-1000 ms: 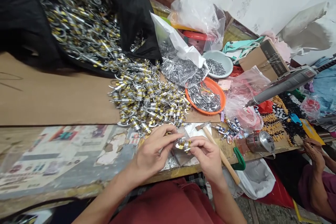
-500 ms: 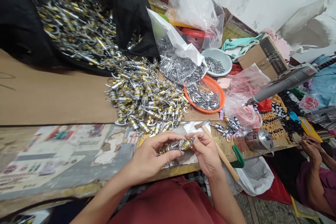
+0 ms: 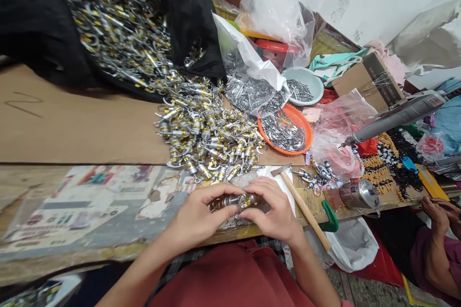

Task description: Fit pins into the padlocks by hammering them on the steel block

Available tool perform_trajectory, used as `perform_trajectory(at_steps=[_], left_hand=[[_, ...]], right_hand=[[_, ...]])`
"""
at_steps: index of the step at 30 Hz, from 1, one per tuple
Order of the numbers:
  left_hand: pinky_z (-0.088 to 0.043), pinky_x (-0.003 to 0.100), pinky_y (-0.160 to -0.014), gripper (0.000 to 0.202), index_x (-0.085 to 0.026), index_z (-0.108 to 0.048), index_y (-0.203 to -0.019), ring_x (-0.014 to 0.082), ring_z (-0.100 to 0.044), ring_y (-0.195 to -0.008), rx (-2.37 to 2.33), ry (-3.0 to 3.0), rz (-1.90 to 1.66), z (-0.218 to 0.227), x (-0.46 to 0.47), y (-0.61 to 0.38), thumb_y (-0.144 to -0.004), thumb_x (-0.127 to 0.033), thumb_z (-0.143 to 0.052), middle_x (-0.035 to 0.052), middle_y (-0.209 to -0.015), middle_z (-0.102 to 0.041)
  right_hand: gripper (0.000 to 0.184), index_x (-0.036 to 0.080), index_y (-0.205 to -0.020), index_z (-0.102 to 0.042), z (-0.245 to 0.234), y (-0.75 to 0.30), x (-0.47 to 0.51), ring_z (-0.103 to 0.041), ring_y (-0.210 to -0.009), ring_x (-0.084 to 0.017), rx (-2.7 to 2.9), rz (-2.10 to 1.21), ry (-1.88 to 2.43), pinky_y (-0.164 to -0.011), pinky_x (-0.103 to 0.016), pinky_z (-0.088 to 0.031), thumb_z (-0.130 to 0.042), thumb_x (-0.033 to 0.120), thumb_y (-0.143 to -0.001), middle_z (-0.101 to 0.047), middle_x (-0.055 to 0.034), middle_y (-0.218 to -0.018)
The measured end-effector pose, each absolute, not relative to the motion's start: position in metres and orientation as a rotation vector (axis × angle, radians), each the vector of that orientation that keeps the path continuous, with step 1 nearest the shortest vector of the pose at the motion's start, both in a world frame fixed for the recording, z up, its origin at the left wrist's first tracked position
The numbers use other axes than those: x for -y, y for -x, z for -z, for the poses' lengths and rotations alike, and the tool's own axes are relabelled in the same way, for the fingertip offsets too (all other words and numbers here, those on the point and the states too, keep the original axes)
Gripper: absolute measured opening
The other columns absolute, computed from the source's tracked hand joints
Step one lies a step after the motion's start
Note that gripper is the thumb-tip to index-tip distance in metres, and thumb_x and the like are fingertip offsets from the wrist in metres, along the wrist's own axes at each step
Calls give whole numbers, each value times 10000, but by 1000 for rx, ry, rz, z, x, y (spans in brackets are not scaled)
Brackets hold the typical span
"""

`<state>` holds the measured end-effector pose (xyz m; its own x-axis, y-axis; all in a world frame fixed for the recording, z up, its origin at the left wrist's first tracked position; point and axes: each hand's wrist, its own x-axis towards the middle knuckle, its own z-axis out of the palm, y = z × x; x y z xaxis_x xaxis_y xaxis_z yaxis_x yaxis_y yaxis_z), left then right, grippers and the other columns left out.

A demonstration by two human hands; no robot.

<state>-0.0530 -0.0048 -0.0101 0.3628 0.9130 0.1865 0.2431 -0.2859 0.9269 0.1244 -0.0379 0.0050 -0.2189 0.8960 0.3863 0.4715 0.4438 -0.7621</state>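
Note:
A silver-and-yellow metal fitting (image 3: 230, 201), cylindrical and lying roughly sideways, is held between both hands above the bench's front edge. My left hand (image 3: 201, 213) is closed round its left part, with the thumb beneath and the fingers over the top. At the yellow right end, my right hand (image 3: 275, 208) grips with curled fingers and thumb, partly covering it. A hammer (image 3: 306, 206) with a wooden handle lies just right of my right hand. Beyond my hands spreads a large heap of similar fittings (image 3: 212, 134), spilling from a black bag (image 3: 201, 64).
An orange dish (image 3: 310, 136) and a pale blue bowl (image 3: 319, 91) hold small metal parts. An electric screwdriver (image 3: 392, 117) hangs at right, above a metal mug (image 3: 360, 194). A green clamp (image 3: 329, 216) grips the bench edge. A co-worker's hands (image 3: 437, 211) are at far right.
Both hands have shifted slightly left with the fitting. My right hand's fingers have come further over its yellow end. The whole view has swung a little.

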Motion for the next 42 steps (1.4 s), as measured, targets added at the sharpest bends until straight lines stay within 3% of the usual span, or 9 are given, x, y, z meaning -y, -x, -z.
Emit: perform_trajectory(at_steps=[4, 10, 17, 23, 28, 31, 33, 37, 42], left_hand=[[-571, 301, -691, 147, -194, -703, -796, 215, -694, -719, -1023, -1654, -979, 3, 6, 54, -666, -214, -639, 53, -785, -748], [-579, 284, -653, 157, -196, -709, -823, 225, -698, -763, -853, -1393, -880, -2, 7, 57, -687, -265, -675, 70, -838, -739], [-580, 323, -692, 140, -200, -719, -801, 237, -692, -776, -872, -1320, -953, -1, 13, 51, -690, -276, -679, 70, -830, -737], [-570, 322, -732, 144, -202, -737, -815, 226, -688, -794, -954, -1587, -1044, -4, 18, 47, -732, -208, -620, 77, -841, -737], [-556, 308, -777, 253, -180, -692, -1005, 217, -675, -868, -948, -1803, -1115, 3, 19, 44, -785, -184, -567, 94, -947, -725], [-554, 280, -762, 289, -183, -667, -1069, 198, -675, -857, -874, -1891, -1175, 9, 21, 42, -797, -160, -571, 88, -958, -721], [-554, 261, -735, 285, -195, -672, -1062, 182, -678, -818, -837, -1912, -1247, 12, 22, 40, -801, -137, -574, 74, -925, -725], [-560, 252, -673, 218, -196, -714, -963, 173, -682, -735, -899, -1880, -1368, 14, 24, 34, -800, -141, -581, 63, -835, -735], [-574, 283, -680, 189, -203, -731, -907, 193, -695, -737, -1048, -1791, -1308, 20, 26, 33, -804, -218, -574, 60, -829, -751]], right_hand=[[187, 192, -949, -664, -5, -116, 46, -604, -737, -162, 1666, -702, 1205, -656, -270, -493, -668, 251, -771, -668, -51, -809], [219, 200, -995, -682, -9, -114, 56, -587, -696, -152, 1654, -726, 1241, -616, -261, -488, -608, 307, -820, -663, -53, -795], [298, 232, -1144, -633, -15, -112, 66, -562, -688, -144, 1650, -728, 1296, -625, -253, -475, -552, 232, -857, -625, -44, -769], [298, 233, -1132, -639, -7, -117, 71, -579, -733, -158, 1524, -947, 1386, -669, -266, -487, -566, 304, -852, -641, -32, -809], [262, 209, -1096, -636, -12, -117, 74, -595, -802, -178, 1617, -736, 1496, -734, -277, -481, -525, 265, -866, -654, -59, -888], [248, 214, -1068, -631, -12, -116, 73, -586, -883, -178, 1522, -877, 1475, -795, -272, -464, -523, 315, -869, -646, -57, -969], [293, 208, -1061, -628, -6, -115, 72, -575, -751, -144, 1358, -1096, 1421, -695, -243, -472, -521, 398, -865, -634, -33, -848], [440, 173, -1070, -627, 9, -111, 70, -395, -479, -79, 1106, -1323, 1366, -465, -197, -376, -517, 526, -831, -481, 30, -582], [369, 206, -1075, -639, 10, -109, 69, -531, -697, -139, 1317, -1120, 1449, -675, -261, -460, -493, 470, -861, -601, -23, -790]])
